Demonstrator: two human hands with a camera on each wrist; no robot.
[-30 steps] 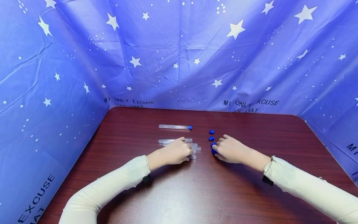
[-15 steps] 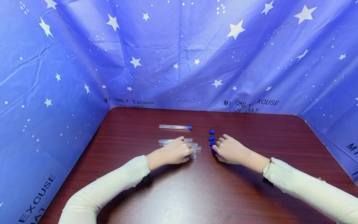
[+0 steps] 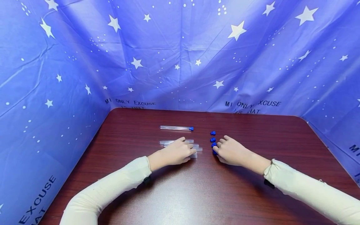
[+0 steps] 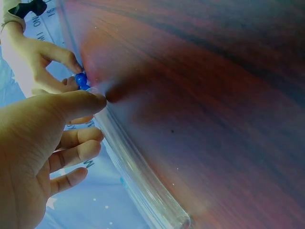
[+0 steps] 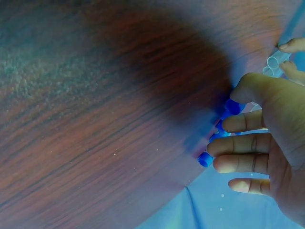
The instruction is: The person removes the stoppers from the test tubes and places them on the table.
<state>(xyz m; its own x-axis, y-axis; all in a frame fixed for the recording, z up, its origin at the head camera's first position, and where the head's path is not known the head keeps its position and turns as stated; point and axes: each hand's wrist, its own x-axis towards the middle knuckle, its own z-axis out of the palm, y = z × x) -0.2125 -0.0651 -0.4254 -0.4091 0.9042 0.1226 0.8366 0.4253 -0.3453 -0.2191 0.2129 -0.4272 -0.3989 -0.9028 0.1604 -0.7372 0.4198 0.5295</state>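
Clear test tubes (image 3: 199, 149) lie in a loose bunch on the table, partly covered by my left hand (image 3: 178, 152). With thumb and index finger, that hand pinches the nearest test tube (image 4: 143, 164) close to its open end; the tube still lies on the table. Facing it across a short gap, my right hand (image 3: 232, 151) pinches the nearest blue cap (image 5: 233, 107) between thumb and index finger. More blue caps (image 3: 212, 139) form a short row running away from that hand. The right hand's other fingers reach loosely past them.
Behind the bunch lies a test tube (image 3: 175, 128) fitted with a blue cap. The dark red wooden table (image 3: 157, 193) has rounded far corners. A blue star-printed cloth (image 3: 180, 56) hangs around its back and sides.
The nearest test tube has shifted slightly away from me, towards the bunch. My right fingers have drawn back a little, showing more of the third cap. Both hands stay nearly in place.
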